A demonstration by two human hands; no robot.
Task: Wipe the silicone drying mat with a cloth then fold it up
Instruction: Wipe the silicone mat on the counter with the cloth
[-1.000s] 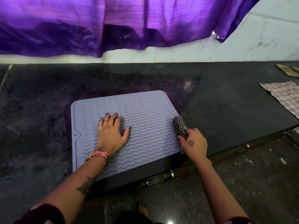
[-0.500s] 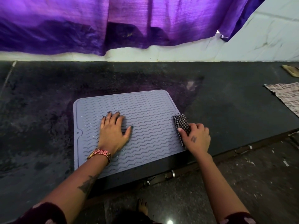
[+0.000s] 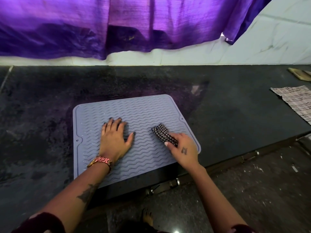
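A grey-lilac silicone drying mat [image 3: 143, 113] with wavy ridges lies flat on the dark stone counter [image 3: 227, 118], near its front edge. My left hand [image 3: 116, 140] presses flat on the mat's middle, fingers straight and spread. My right hand [image 3: 182, 149] grips a small black-and-white checked cloth [image 3: 162, 132], folded into a strip, and holds it down on the right part of the mat.
A purple curtain [image 3: 117, 24] hangs over the white tiled wall behind the counter. A pale checked towel [image 3: 294, 100] lies at the counter's right edge, with a brownish object [image 3: 299, 74] behind it. Below the counter edge are the floor and my bare foot [image 3: 148, 216].
My right hand has slid the checked cloth leftward from the mat's right edge onto its ridged surface. My left hand has stayed pressed on the mat.
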